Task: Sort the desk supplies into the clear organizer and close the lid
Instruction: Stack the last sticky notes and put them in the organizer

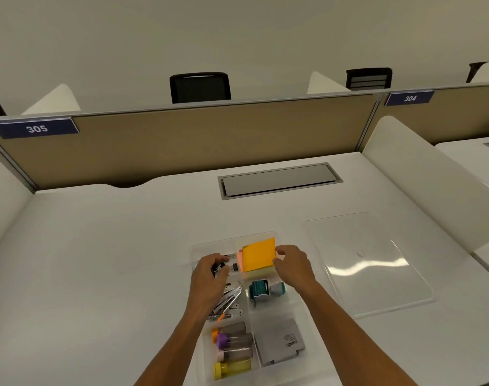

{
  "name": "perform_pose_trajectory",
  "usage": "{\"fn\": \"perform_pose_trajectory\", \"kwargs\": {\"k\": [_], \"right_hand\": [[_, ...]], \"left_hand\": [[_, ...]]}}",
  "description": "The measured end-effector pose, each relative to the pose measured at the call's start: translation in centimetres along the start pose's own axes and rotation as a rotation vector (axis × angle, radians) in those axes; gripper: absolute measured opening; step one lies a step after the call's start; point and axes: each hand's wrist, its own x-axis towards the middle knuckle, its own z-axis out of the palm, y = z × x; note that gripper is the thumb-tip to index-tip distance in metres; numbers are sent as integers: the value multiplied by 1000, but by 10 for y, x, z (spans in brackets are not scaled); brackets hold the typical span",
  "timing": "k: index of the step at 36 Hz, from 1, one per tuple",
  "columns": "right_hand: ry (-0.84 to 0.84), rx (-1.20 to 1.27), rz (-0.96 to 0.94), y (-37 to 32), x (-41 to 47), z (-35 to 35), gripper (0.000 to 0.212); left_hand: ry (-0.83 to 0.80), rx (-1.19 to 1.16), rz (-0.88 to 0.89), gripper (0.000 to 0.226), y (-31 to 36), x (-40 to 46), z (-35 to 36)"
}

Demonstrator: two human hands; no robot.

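The clear organizer [198, 247] lies open on the white desk in front of me. Its far right compartment holds an orange sticky note pad [258, 253]; my right hand [292, 267] has thumb and fingers at that pad's right edge. My left hand [209, 274] is in the far left compartment, fingers curled on black binder clips [233, 266]. Nearer compartments hold metal clips [232, 302], a teal tape dispenser [265, 291], several coloured-cap tubes [233, 349] and a grey pad [282, 344]. The clear lid [368, 263] lies flat to the right of the organizer.
A grey cable hatch [279, 181] is set into the desk behind the organizer. A tan partition [182, 143] closes the back, and white side dividers [432, 190] stand on both sides. Black chairs [200, 87] are beyond the partition.
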Motion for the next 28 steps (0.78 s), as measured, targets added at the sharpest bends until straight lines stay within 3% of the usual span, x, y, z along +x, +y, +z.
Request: {"fn": "perform_pose_trajectory", "kwargs": {"k": [11,18,28], "right_hand": [[63,6,-56,10,-10,-1,45],[113,47,-100,33,-24,-3,42],[132,66,-100,64,-52,5,40]], "left_hand": [[62,10,2,19,-13,-21,-10],[64,325,168,25,-32,-44,0],[84,388,128,29,-51,-74,1]]}}
